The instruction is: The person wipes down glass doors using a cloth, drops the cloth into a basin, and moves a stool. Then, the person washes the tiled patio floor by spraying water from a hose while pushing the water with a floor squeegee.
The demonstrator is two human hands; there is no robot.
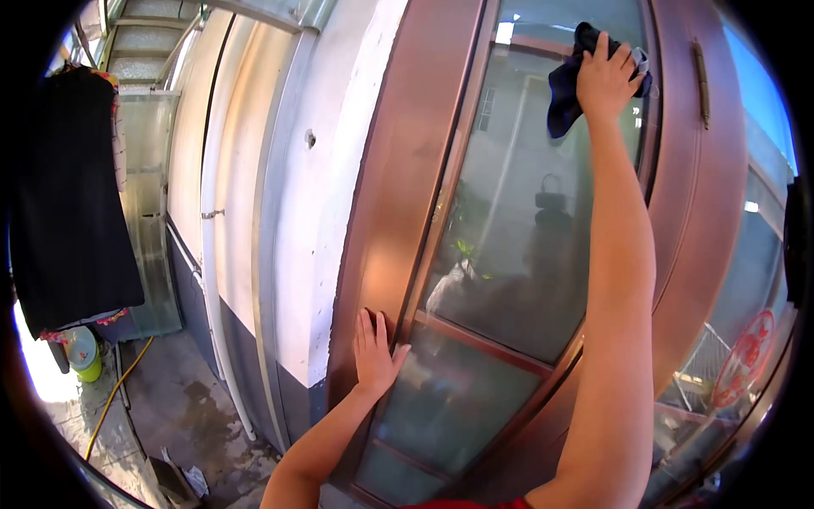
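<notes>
A dark cloth (563,95), black to navy, lies bunched against the upper part of a glass door pane (517,220). My right hand (606,78) presses and holds it there with the arm stretched up, fingers over the cloth. Lower down, my left hand (375,355) rests open on the brown metal door frame (398,195), its thumb reaching toward the glass edge. The pane reflects a dim figure and some pale and green shapes.
A brown door handle (701,85) stands to the right of the pane. Far left hangs a black garment (72,195) above a yellow-green bucket (85,356). A yellow hose (119,397) crosses the wet floor (199,416); a white pipe (212,254) runs down the wall.
</notes>
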